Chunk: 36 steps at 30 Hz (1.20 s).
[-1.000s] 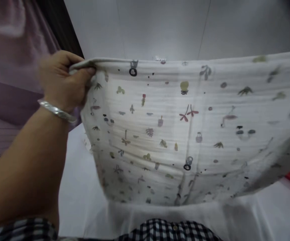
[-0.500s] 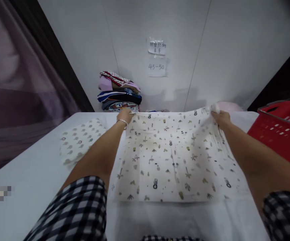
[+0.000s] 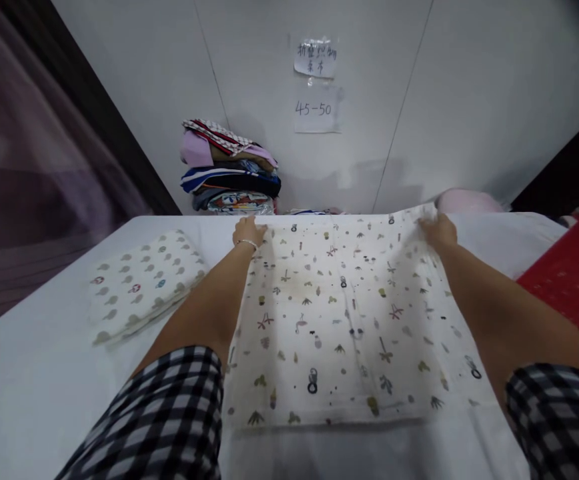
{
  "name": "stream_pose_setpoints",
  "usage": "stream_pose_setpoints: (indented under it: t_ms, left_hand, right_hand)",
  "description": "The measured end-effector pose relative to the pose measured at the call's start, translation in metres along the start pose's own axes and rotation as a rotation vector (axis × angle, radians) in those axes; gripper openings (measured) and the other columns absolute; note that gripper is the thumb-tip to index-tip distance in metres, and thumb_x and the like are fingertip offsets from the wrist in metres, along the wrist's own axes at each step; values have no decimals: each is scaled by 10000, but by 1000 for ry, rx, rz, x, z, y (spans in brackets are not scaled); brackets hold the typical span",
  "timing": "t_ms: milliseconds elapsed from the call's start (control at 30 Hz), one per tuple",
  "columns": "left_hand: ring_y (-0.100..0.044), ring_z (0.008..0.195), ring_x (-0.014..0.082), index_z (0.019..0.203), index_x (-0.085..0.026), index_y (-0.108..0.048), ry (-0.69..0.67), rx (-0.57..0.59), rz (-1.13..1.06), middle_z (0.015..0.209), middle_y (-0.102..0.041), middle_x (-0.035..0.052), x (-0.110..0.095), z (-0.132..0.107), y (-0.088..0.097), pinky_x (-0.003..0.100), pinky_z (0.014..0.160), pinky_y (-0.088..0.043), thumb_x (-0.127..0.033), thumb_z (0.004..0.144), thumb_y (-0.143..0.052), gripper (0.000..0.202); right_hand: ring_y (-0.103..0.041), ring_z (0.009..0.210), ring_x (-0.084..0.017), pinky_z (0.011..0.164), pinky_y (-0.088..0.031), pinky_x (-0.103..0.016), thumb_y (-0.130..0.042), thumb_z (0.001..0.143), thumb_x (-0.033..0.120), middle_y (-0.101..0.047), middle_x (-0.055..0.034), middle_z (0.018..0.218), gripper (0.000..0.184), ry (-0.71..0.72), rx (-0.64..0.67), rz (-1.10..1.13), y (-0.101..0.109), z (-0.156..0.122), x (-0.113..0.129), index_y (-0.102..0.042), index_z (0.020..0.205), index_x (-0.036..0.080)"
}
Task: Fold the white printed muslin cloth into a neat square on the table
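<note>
A white cloth (image 3: 329, 320) printed with small plants, starfish and other figures lies spread over the table in front of me. My left hand (image 3: 248, 233) is closed on its far left corner, a thin bracelet at the wrist. At the far right corner, my right hand (image 3: 438, 231) grips the same cloth, its fingers partly hidden by the fabric. Left of my left forearm rests a folded white cloth (image 3: 144, 283) with a grey repeated print and a few coloured ones.
A stack of folded fabrics (image 3: 229, 180) stands beyond the white table's (image 3: 29, 373) far edge, against the wall. A red basket (image 3: 569, 273) is at the right. Behind the table lies something pink (image 3: 469, 201). Two paper notes (image 3: 315, 110) hang on the wall. A curtain (image 3: 34, 167) hangs at left.
The view has tilted down and shifted slightly. Both hands keep hold of the cloth's far corners, and the cloth lies flatter on the table along its far edge.
</note>
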<state>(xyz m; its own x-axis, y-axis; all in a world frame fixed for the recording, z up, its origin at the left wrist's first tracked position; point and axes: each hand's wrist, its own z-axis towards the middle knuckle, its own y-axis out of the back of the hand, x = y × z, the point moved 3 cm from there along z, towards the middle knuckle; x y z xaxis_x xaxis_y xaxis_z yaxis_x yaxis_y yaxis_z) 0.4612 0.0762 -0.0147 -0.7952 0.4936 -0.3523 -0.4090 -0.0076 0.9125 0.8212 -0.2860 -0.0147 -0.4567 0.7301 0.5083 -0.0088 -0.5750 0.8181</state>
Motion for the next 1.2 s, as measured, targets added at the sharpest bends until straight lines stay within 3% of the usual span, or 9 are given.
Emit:
stream_pose_setpoints:
  t_ms: [67, 133, 300, 467, 633, 767, 867, 1067, 1200]
  left_hand:
    - [-361, 1264, 286, 1283, -134, -410, -20, 39, -5, 1381, -374, 165, 14, -14, -10, 383, 1005, -336, -408, 784, -550, 586]
    - [-334, 1287, 265, 1291, -103, -391, -39, 87, -13, 1390, -359, 172, 32, -35, -14, 347, 1038, -302, -393, 798, -532, 589]
    - [-548, 1053, 250, 1297, -107, -382, 36, 233, -92, 1285, -485, 168, 78, -120, 1, 351, 932, -402, -410, 781, -524, 615]
    - [-611, 868, 213, 1322, -154, -350, 223, 327, -279, 1183, -565, 111, 99, -215, 31, 336, 786, -471, -457, 748, -522, 671]
    - [-625, 822, 222, 1200, -132, -474, 442, 413, -585, 1069, -624, 127, 96, -279, 51, 298, 640, -495, -428, 679, -609, 614]
    - [-613, 633, 181, 902, -145, -574, 518, 584, -851, 789, -667, 62, 91, -310, 52, 273, 528, -483, -399, 608, -685, 404]
    - [-538, 462, 132, 755, -150, -546, 518, 645, -866, 539, -581, -14, 94, -325, 48, 239, 434, -427, -427, 565, -716, 376]
    - [-482, 381, 102, 682, -158, -505, 470, 539, -850, 413, -481, -60, 99, -334, 43, 202, 385, -370, -460, 616, -688, 359]
    - [-538, 428, 108, 800, -159, -520, 590, 430, -975, 488, -511, -51, 98, -340, 48, 218, 441, -440, -430, 715, -633, 306]
  right_hand:
    - [-439, 1172, -326, 920, -357, -424, -490, 813, 463, -485, -257, 1231, 681, 26, 8, -78, -7, -21, 1, -368, 1308, 12]
    - [-335, 1275, -301, 1020, -299, -416, -490, 833, 427, -376, -204, 1374, 647, 196, 57, -139, -15, -56, 2, -337, 1354, 76]
    - [-278, 1321, -278, 1045, -272, -490, -287, 902, 500, -361, -101, 1416, 545, 532, 340, -244, -26, -162, -27, -415, 1332, 192]
    - [-248, 1333, -284, 1025, -273, -535, -213, 906, 520, -296, -83, 1452, 560, 513, 301, -365, -10, -214, -63, -397, 1350, 232]
    - [-252, 1335, -264, 1031, -275, -513, -217, 903, 521, -291, -69, 1456, 557, 491, 302, -394, 7, -241, -78, -370, 1366, 253]
    - [-256, 1334, -257, 1013, -306, -496, -218, 899, 491, -317, -69, 1444, 543, 464, 273, -419, 22, -263, -90, -407, 1344, 244]
    - [-304, 1313, -257, 1006, -311, -500, -221, 894, 483, -368, -72, 1416, 541, 445, 260, -424, 33, -279, -104, -447, 1314, 228]
    - [-348, 1285, -281, 977, -311, -547, -233, 891, 461, -435, -110, 1364, 523, 414, 201, -422, 46, -308, -119, -514, 1250, 205]
    - [-371, 1270, -258, 1009, -289, -522, -269, 905, 444, -478, -108, 1328, 484, 604, 222, -289, 40, -340, -79, -544, 1212, 192]
